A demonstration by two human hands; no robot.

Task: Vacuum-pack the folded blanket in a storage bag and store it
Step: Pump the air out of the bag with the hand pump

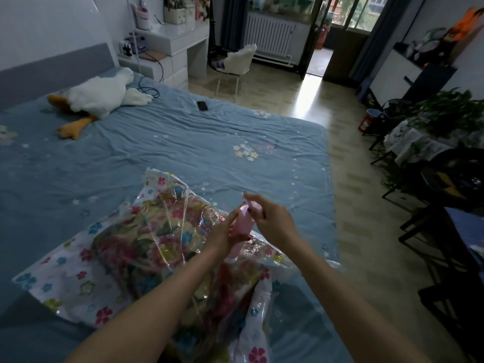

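Both hands meet over a pink hand pump [242, 222] standing on the storage bag [78, 271]. Left hand [222, 235] curls its fingers round the lower body of the pump and grips it; right hand [272, 220] closes on the pump's top, thumb and fingers pinching the pink cap end, with one finger sticking up past it. Bare forearms run in from the bottom edge.

All this sits on a bed [183, 142] covered by a creased blue sheet with small flower and star prints. From left to right across the room: a grey headboard [52, 69] against the wall, a white plush goose [102, 95] with orange feet lying near it, a dark cable beside the goose, a black phone [202, 106] flat on the sheet, a white dresser [180, 40] cluttered with containers, a white fluffy chair [235, 64], a radiator [269, 39] under the window, an open balcony door [318, 58], then leafy plants [445, 111] and dark furniture along the right wall.

The bag is clear plastic with white borders printed in coloured flowers — crinkled and puffy, not pressed flat. Inside it lies the folded blanket [146, 231], a busy floral pattern of pink, green and cream, near the bed's front edge just below the hands.
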